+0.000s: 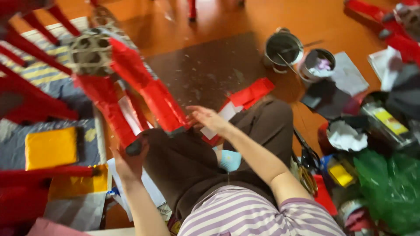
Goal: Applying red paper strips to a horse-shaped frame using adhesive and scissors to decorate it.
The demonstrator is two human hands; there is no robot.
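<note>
Orange floor spreads around the seated person, with a dark mat (210, 65) ahead and two paint pots (283, 48) beyond it. Her left hand (130, 161) grips the lower end of a red paper-covered frame (131, 87), fingers closed round it. Her right hand (207, 118) rests half open against the frame's other leg, fingers spread, just beside red paper scraps (251, 94) on her lap. Scissors (308, 155) lie near her right knee.
</note>
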